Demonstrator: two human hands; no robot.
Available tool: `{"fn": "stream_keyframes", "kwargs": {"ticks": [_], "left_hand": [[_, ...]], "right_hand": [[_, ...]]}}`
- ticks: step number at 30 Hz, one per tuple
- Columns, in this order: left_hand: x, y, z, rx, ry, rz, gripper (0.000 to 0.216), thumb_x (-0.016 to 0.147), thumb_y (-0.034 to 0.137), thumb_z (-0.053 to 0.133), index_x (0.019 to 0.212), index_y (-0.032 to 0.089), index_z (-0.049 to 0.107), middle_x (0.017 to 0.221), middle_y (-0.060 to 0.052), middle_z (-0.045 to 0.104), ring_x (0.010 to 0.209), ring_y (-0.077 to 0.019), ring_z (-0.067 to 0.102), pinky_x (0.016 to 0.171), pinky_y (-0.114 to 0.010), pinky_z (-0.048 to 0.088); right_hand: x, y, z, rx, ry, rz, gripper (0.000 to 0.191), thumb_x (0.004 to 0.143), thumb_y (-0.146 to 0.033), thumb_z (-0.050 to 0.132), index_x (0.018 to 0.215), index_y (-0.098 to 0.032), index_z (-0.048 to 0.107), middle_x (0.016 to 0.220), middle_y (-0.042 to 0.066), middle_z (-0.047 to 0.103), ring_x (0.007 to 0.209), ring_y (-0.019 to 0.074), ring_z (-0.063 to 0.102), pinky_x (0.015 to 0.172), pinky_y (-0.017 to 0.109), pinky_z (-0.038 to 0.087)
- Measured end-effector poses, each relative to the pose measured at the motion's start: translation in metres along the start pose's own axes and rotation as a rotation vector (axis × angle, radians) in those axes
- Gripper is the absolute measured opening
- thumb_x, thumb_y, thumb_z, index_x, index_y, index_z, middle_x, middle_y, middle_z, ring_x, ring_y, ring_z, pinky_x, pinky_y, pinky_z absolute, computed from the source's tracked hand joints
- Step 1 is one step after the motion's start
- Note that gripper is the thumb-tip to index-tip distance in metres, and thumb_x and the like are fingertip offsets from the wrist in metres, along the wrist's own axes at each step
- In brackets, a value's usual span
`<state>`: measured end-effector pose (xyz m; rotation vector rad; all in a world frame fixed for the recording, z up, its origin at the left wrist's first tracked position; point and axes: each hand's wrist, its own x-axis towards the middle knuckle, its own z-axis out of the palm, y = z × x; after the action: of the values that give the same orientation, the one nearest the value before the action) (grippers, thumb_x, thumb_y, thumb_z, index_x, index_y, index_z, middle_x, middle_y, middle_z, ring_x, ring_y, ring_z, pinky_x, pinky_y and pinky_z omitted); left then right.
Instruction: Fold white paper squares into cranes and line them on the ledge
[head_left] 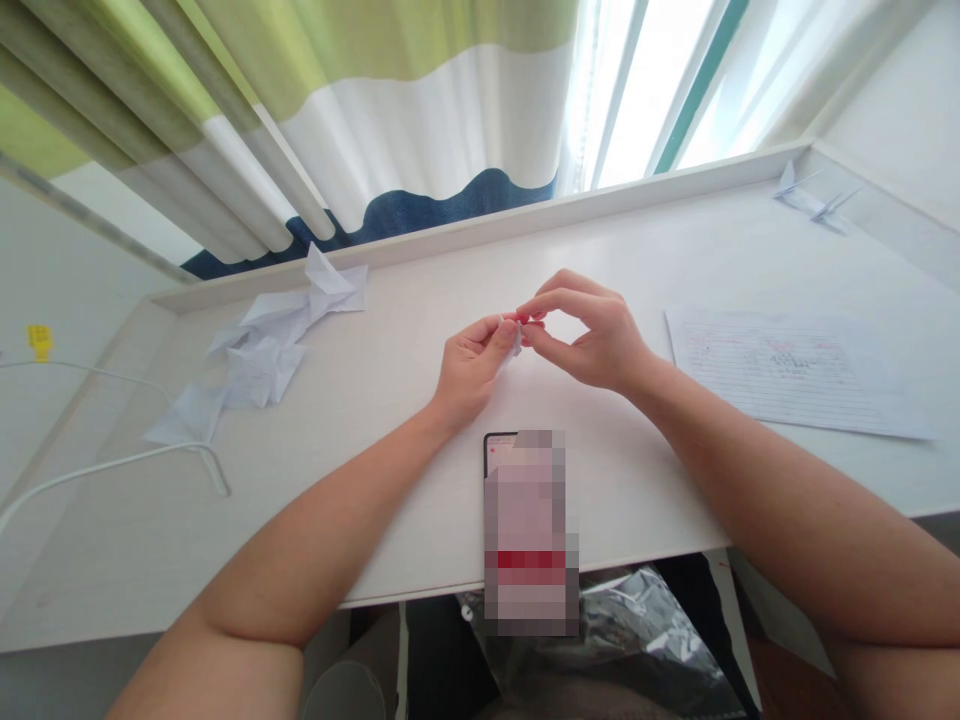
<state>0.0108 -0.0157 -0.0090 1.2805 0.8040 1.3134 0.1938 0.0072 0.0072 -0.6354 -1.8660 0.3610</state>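
Over the middle of the white desk, my left hand (474, 368) pinches a small piece of folded white paper (517, 342) between thumb and fingers. My right hand (589, 330) meets it from the right, thumb and index fingertips closed at the paper's edge. Most of the paper is hidden behind the fingers, so its shape is unclear. Below the hands lies a phone (501, 441), its screen mostly blurred out, at the desk's front edge.
Several folded white paper pieces (262, 370) lie at the left. Smaller folded papers (817, 205) sit in the far right corner. A written sheet (787, 370) lies right of my hands. A white cable or rod (112, 465) curves over the left side. Curtains (420, 110) hang behind the desk (390, 480).
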Motion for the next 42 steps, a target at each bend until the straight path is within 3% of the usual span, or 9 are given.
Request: {"fn": "stream_keyframes", "kwargs": {"ticks": [10, 15, 18, 21, 26, 33, 38, 42], "left_hand": [[0.0, -0.0008, -0.0026, 0.056, -0.05, -0.019, 0.044, 0.09, 0.069, 0.081, 0.099, 0.025, 0.084, 0.089, -0.003, 0.079, 0.091, -0.019, 0.075, 0.094, -0.038, 0.061], [-0.0009, 0.0016, -0.0031, 0.08, -0.093, -0.066, 0.045, 0.092, 0.067, 0.079, 0.102, 0.024, 0.082, 0.082, -0.002, 0.077, 0.076, -0.0169, 0.073, 0.08, -0.036, 0.061], [0.0001, 0.0005, -0.0035, 0.052, -0.088, -0.087, 0.045, 0.091, 0.066, 0.08, 0.104, 0.023, 0.079, 0.087, -0.003, 0.079, 0.07, -0.0148, 0.07, 0.077, -0.035, 0.061], [0.0014, -0.0022, -0.0031, 0.026, -0.011, -0.074, 0.044, 0.085, 0.058, 0.09, 0.107, 0.025, 0.071, 0.099, -0.003, 0.079, 0.08, -0.0151, 0.072, 0.079, -0.034, 0.059], [-0.0002, -0.0029, 0.0016, 0.074, 0.083, 0.043, 0.042, 0.08, 0.045, 0.096, 0.095, 0.026, 0.06, 0.102, -0.001, 0.072, 0.098, -0.0172, 0.07, 0.083, -0.032, 0.057], [-0.0015, -0.003, 0.0018, 0.143, 0.094, 0.044, 0.033, 0.084, 0.052, 0.091, 0.092, 0.025, 0.074, 0.094, -0.002, 0.074, 0.091, -0.0178, 0.07, 0.083, -0.034, 0.056], [-0.0005, -0.0057, -0.0026, 0.189, 0.154, 0.079, 0.024, 0.085, 0.047, 0.091, 0.087, 0.026, 0.081, 0.099, -0.002, 0.075, 0.095, -0.0169, 0.069, 0.086, -0.033, 0.055], [-0.0015, -0.0031, 0.0, 0.188, 0.121, 0.051, 0.028, 0.087, 0.052, 0.09, 0.085, 0.025, 0.082, 0.085, -0.001, 0.075, 0.085, -0.0157, 0.069, 0.081, -0.032, 0.053]], "right_hand": [[-0.0004, -0.0009, -0.0014, -0.027, -0.045, 0.068, 0.008, 0.097, -0.026, 0.071, 0.089, -0.027, 0.07, 0.09, 0.002, 0.067, 0.08, 0.0195, 0.063, 0.073, 0.039, 0.055], [-0.0002, -0.0005, -0.0001, -0.035, -0.032, 0.09, 0.011, 0.096, -0.021, 0.068, 0.088, -0.026, 0.063, 0.091, 0.002, 0.065, 0.084, 0.0196, 0.064, 0.076, 0.038, 0.056], [0.0008, -0.0004, 0.0001, -0.008, -0.023, 0.11, 0.011, 0.095, -0.02, 0.066, 0.086, -0.026, 0.061, 0.089, 0.001, 0.066, 0.081, 0.0182, 0.064, 0.077, 0.037, 0.057], [0.0021, -0.0018, -0.0008, 0.003, -0.023, 0.189, 0.011, 0.094, -0.022, 0.066, 0.085, -0.025, 0.06, 0.084, 0.0, 0.068, 0.077, 0.0174, 0.064, 0.076, 0.036, 0.057], [0.0037, -0.0068, -0.001, 0.05, -0.039, 0.306, 0.008, 0.093, -0.024, 0.066, 0.086, -0.024, 0.064, 0.079, 0.0, 0.071, 0.074, 0.0169, 0.064, 0.071, 0.034, 0.056], [0.004, -0.008, -0.0015, 0.089, -0.111, 0.353, 0.011, 0.095, -0.029, 0.067, 0.085, -0.023, 0.067, 0.079, 0.0, 0.072, 0.075, 0.0166, 0.064, 0.07, 0.033, 0.054], [0.0023, -0.0056, -0.0004, 0.094, -0.101, 0.364, 0.012, 0.095, -0.029, 0.069, 0.085, -0.022, 0.068, 0.079, 0.0, 0.073, 0.074, 0.0162, 0.064, 0.07, 0.033, 0.054], [0.0006, -0.0037, 0.0014, 0.154, -0.106, 0.371, 0.011, 0.093, -0.031, 0.074, 0.087, -0.022, 0.071, 0.081, 0.001, 0.076, 0.074, 0.0171, 0.069, 0.07, 0.035, 0.055]]}}
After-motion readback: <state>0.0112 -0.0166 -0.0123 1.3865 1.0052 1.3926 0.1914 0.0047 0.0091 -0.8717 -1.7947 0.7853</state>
